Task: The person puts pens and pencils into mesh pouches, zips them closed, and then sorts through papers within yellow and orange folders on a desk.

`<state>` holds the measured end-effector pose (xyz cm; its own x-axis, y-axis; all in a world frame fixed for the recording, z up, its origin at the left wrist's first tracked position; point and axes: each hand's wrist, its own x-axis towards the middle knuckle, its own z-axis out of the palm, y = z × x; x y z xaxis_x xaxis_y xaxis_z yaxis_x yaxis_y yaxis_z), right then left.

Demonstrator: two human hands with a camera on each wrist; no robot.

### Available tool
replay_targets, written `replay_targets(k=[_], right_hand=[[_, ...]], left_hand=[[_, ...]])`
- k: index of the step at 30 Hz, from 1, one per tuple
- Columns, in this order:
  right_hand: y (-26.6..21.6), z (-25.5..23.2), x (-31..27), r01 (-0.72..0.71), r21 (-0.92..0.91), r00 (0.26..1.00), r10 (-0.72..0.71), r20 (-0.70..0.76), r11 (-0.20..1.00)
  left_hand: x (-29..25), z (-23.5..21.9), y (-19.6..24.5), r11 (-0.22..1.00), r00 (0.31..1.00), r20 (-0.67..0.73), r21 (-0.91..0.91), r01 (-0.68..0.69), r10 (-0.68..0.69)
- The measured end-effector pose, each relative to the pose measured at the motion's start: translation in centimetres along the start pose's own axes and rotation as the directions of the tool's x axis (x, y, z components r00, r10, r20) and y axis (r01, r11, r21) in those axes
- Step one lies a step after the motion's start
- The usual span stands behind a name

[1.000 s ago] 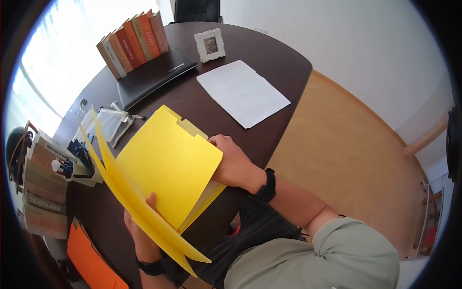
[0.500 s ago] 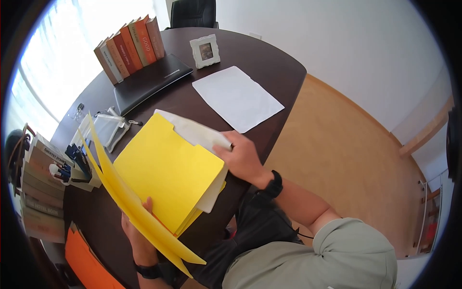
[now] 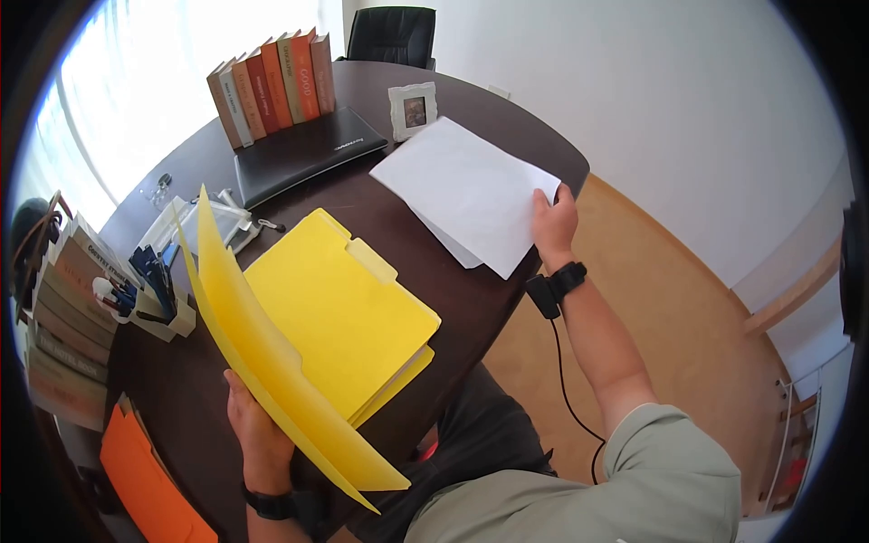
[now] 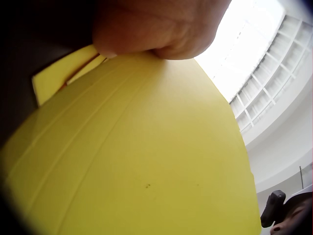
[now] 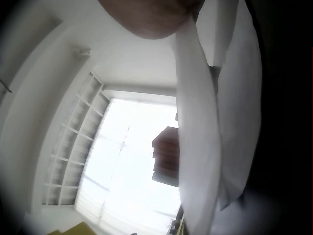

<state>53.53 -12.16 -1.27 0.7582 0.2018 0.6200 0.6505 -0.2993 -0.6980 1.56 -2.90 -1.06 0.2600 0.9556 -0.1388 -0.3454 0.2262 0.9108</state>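
Observation:
My right hand [image 3: 555, 223] pinches the right edge of a white paper stack [image 3: 471, 185] above the far right of the desk, over another white sheet [image 3: 450, 242] that shows below it. In the right wrist view the held paper [image 5: 198, 127] hangs from the fingers, beside more white paper. My left hand [image 3: 258, 430] holds the raised cover [image 3: 262, 362] of a yellow folder from its outer side; the left wrist view shows that cover [image 4: 161, 137] under the hand [image 4: 156, 24]. More yellow folders [image 3: 339, 308] lie flat to its right.
A black laptop [image 3: 308, 156] lies before a row of books [image 3: 276, 86], with a white picture frame [image 3: 414, 110] to the right. At left are a pen holder [image 3: 163, 312], a clear pouch [image 3: 213, 222], more books [image 3: 68, 362] and an orange folder [image 3: 149, 480].
My right hand has drawn white paper out of the yellow folder and carried it away over the sheet at the far right. The left hand still holds the cover.

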Motion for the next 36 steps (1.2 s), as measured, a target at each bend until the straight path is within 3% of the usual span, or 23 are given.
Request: replay_targets(k=[6, 8, 11, 14, 17, 19, 21, 23, 26, 29, 32, 35, 36], right_hand=[[1.1, 0.8, -1.9, -0.036, -0.115, 0.994, 0.048, 0.097, 0.993], [1.6, 1.2, -2.2, 0.031, -0.14, 0.999, -0.027, 0.036, 0.99], [1.8, 1.4, -2.3, 0.107, -0.189, 0.993, -0.115, -0.033, 0.976], [-0.1, 0.7, -2.8, 0.194, -0.246, 0.958, -0.237, -0.159, 0.95], [-3.0, -0.5, -6.0, 0.338, 0.044, 0.94, -0.335, -0.062, 0.94], [-6.2, -1.9, -10.0, 0.166, 0.249, 0.933, -0.234, 0.274, 0.954], [-10.8, -3.3, -13.3, 0.081, 0.341, 0.824, -0.255, 0.505, 0.936], [-12.2, -3.4, -15.4, 0.242, 0.314, 0.722, -0.387, 0.573, 0.918], [-13.6, -3.2, -17.2, 0.365, 0.235, 0.703, -0.432, 0.565, 0.901], [-13.9, -2.9, -17.5, 0.365, 0.21, 0.687, -0.415, 0.597, 0.907], [-14.0, -3.0, -17.3, 0.242, 0.245, 0.702, -0.344, 0.623, 0.939], [-14.8, -3.5, -16.7, -0.073, 0.32, 0.705, -0.178, 0.687, 0.945], [-15.1, -3.7, -16.7, -0.164, 0.312, 0.674, -0.125, 0.728, 0.936]], left_hand=[[-0.2, 0.2, 0.1, 0.999, 1.0, -0.004, -0.047, 0.005, -0.006], [-0.4, 0.9, 0.4, 0.99, 0.997, -0.052, -0.137, 0.043, -0.05], [-0.3, 0.1, 0.7, 0.937, 0.992, 0.128, -0.344, 0.065, -0.022], [-0.6, 1.1, 0.6, 0.991, 1.0, 0.0, -0.133, 0.023, -0.023], [-0.8, 1.3, 0.7, 0.988, 1.0, 0.014, -0.154, 0.027, -0.025], [-0.9, 1.5, 0.7, 0.998, 0.999, 0.034, -0.057, -0.033, 0.035], [-0.8, 0.9, 0.5, 0.995, 0.995, 0.05, 0.042, -0.087, 0.084], [-0.2, -0.5, -0.2, 0.992, 0.991, 0.084, 0.061, -0.11, 0.104], [0.1, -1.3, -0.2, 0.988, 0.982, 0.176, -0.15, -0.039, 0.066], [-0.5, 0.4, 0.7, 0.965, 0.985, 0.17, -0.258, 0.045, 0.0], [-0.4, 0.5, 0.2, 0.985, 0.998, 0.066, -0.171, 0.025, -0.014], [-0.4, 0.5, 0.2, 0.989, 1.0, 0.015, -0.146, 0.026, -0.024], [-0.3, 0.4, 0.1, 0.989, 0.999, 0.029, -0.148, 0.029, -0.024]])
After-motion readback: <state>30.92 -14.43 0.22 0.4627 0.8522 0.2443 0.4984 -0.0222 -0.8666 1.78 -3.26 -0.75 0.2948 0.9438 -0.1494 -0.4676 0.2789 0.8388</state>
